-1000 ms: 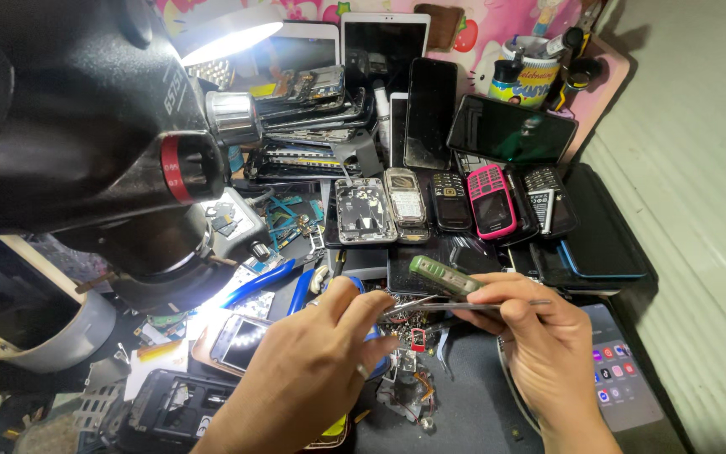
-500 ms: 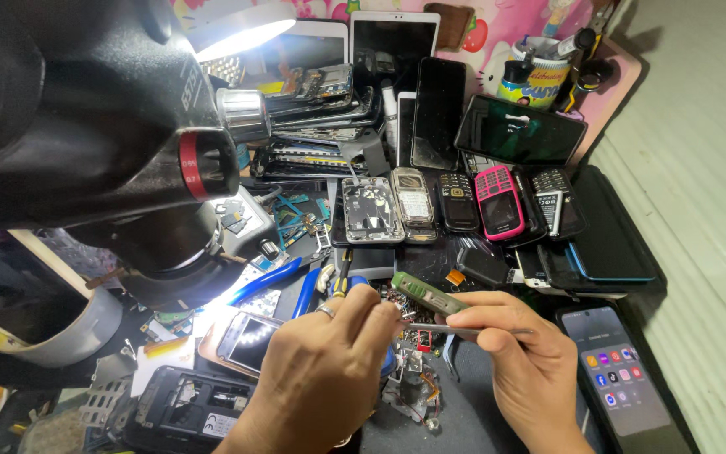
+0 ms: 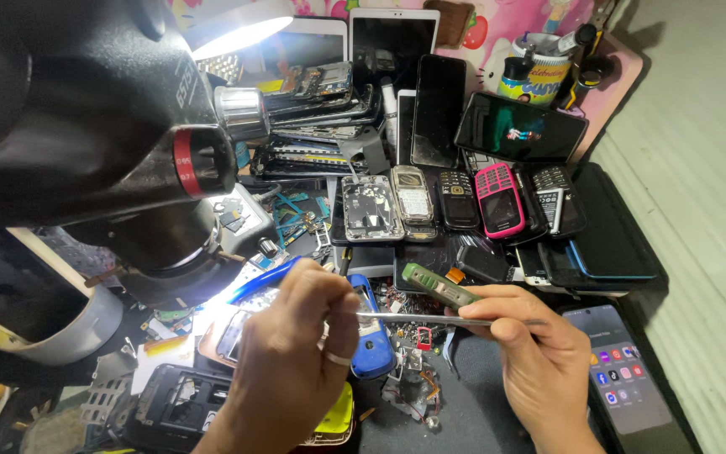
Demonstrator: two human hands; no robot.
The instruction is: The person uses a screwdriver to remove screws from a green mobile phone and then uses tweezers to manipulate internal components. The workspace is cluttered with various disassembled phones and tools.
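Thin steel tweezers [image 3: 430,319] are pinched by the right hand [image 3: 539,361], tips met by the pinching left hand [image 3: 296,353]; a green-handled tool [image 3: 440,286] is also held. Below them, a small circuit part [image 3: 420,338] should be approached steadily.

Colours only: tweezers [image 3: 430,319] silver, green-handled tool [image 3: 439,286] in the right hand [image 3: 539,353]. Silver ring on the left hand [image 3: 291,361]. Blue phone shell [image 3: 371,336] under the tweezers, small red part [image 3: 423,338] beside it. Keypad phone [image 3: 499,200] pink with black screen, its neighbours [image 3: 457,200] black, one [image 3: 412,195] silver-beige. Microscope [image 3: 86,126] black with a red ring [image 3: 182,162]. Backdrop [image 3: 497,25] pink, cartoon-patterned. Bench mat [image 3: 472,412] dark grey. Yellow piece [image 3: 338,414] by the left wrist.
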